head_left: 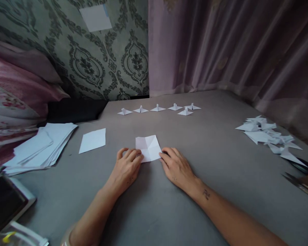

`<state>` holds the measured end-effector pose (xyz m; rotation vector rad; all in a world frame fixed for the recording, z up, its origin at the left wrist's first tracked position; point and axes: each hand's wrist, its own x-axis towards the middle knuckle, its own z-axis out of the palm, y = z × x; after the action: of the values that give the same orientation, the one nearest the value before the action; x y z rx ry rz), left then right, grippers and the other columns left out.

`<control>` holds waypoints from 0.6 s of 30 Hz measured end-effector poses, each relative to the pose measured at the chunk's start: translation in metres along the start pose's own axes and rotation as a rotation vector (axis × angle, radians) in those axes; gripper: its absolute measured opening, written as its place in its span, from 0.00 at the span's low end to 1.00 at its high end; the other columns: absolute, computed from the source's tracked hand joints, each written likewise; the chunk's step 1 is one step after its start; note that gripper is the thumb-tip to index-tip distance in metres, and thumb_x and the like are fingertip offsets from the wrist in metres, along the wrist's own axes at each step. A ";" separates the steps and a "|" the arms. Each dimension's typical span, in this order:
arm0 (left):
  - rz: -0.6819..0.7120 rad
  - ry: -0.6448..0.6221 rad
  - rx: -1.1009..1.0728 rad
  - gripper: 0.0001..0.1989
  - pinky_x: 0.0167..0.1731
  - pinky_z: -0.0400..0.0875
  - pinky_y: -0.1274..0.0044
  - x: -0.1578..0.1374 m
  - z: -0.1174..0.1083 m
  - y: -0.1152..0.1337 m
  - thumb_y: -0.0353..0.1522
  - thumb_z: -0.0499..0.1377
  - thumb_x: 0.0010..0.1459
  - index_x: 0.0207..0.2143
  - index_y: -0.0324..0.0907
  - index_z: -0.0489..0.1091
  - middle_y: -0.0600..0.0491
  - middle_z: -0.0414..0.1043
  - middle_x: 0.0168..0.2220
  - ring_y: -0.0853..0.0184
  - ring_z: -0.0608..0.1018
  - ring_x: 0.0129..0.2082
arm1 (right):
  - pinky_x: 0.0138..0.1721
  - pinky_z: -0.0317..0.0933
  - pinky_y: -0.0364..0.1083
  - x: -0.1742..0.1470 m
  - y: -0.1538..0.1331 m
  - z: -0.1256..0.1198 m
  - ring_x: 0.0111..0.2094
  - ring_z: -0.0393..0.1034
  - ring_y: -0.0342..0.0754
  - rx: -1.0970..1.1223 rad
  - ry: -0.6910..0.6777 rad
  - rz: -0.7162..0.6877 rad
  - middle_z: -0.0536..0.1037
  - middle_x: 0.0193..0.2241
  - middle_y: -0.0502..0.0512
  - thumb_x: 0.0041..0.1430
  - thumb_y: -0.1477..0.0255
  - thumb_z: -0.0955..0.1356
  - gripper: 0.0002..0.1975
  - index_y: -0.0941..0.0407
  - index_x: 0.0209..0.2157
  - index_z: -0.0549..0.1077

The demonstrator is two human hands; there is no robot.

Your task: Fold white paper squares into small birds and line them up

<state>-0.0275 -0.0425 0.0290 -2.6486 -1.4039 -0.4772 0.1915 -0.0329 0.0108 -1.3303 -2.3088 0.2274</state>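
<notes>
creased white paper (149, 149) held on the grey surface (154, 212), right edge pinched in the right hand (177, 168), left edge touched by the left hand (127, 166), can't tell if that grip's closed, six little folded figures (157, 108) set out behind

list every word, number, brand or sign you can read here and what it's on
No text can be read for certain.
Dark mark on the right forearm: too blurred to read.
Faint marks on the left hand: too small to read.
Creased sheet: no writing visible.
</notes>
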 end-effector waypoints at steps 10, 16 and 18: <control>0.035 -0.106 0.096 0.11 0.51 0.53 0.64 0.024 0.010 0.016 0.25 0.49 0.63 0.40 0.42 0.71 0.51 0.76 0.37 0.62 0.75 0.39 | 0.47 0.65 0.53 0.000 0.001 0.001 0.45 0.66 0.53 0.035 0.011 0.011 0.74 0.45 0.60 0.62 0.76 0.63 0.12 0.57 0.45 0.73; -0.071 -0.126 0.045 0.13 0.49 0.56 0.64 0.033 0.009 0.020 0.33 0.49 0.65 0.33 0.42 0.72 0.51 0.75 0.33 0.62 0.75 0.35 | 0.46 0.65 0.52 0.001 0.001 0.001 0.45 0.67 0.52 0.074 0.030 0.028 0.74 0.43 0.58 0.62 0.76 0.64 0.09 0.56 0.41 0.75; -0.117 -0.144 -0.004 0.15 0.48 0.56 0.64 0.036 0.007 0.022 0.34 0.48 0.66 0.32 0.42 0.72 0.51 0.75 0.33 0.63 0.75 0.35 | 0.46 0.64 0.51 0.003 0.001 0.003 0.44 0.67 0.52 0.088 0.043 0.052 0.75 0.42 0.57 0.62 0.75 0.64 0.08 0.56 0.40 0.75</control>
<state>0.0105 -0.0248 0.0348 -2.6616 -1.6066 -0.3057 0.1899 -0.0296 0.0086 -1.3392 -2.2040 0.3108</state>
